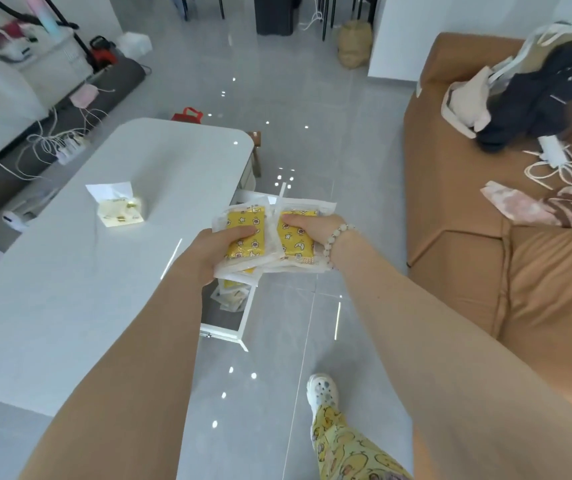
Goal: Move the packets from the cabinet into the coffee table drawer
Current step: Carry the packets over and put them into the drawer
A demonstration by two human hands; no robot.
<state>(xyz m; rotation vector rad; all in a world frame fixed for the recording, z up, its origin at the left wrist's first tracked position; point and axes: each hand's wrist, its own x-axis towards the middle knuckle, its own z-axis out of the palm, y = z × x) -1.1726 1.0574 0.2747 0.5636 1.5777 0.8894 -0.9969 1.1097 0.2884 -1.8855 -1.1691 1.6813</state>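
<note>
- Delivery step: the left hand (220,249) and the right hand (312,226) each grip a stack of yellow star-print packets (295,242) above the white bench's (87,271) open drawer (225,332).
- Loose packets (231,296) already lie inside (partly hidden).
- Next, likely: lower both stacks in, then let go.

Illumination is bright, white and even, with only faint shadows. Pinpoint highlights dot the glossy grey floor (312,81) and a thin streak of glare crosses the white coffee table (70,271) top. Focus is sharp at centre on the packets (246,216), while the clutter on the sofa (468,271) at upper right is smeared, and wide-angle distortion bows the frame edges.
</note>
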